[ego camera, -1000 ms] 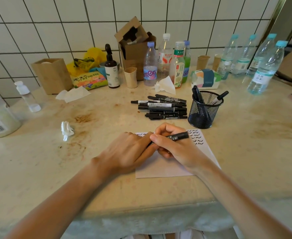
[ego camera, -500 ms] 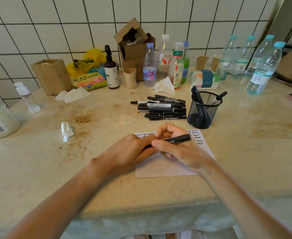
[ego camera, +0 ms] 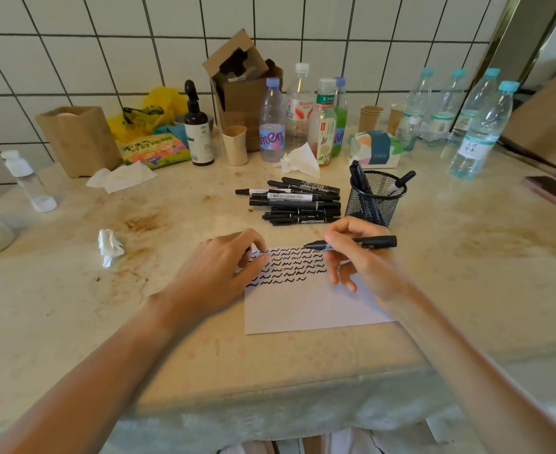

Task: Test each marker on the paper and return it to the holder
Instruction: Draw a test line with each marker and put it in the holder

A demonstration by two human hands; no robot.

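The right hand (ego camera: pixel 362 257) is pinching the light, stiff marker (ego camera: pixel 352 244) mid-barrel, its tip pointing left above the paper (ego camera: pixel 306 306), while the left hand (ego camera: pixel 217 273), fingers curled, possibly around its cap, is pressing on the thin sheet, which would likely slide otherwise.

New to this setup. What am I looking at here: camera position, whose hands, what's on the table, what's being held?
There is no robot: a person works with bare hands, filmed by one wide-angle camera worn on the head, looking forward and down.

On the stained table lies a sheet of paper already covered with rows of black squiggles. Behind it are a pile of black markers and a mesh holder with a few markers standing in it. Bottles, cups, a tissue box and cartons line the tiled wall.

The right hand holds an uncapped marker, its tip just above the squiggles. The left hand rests on the paper's left edge; something dark shows under its fingers, possibly the cap.
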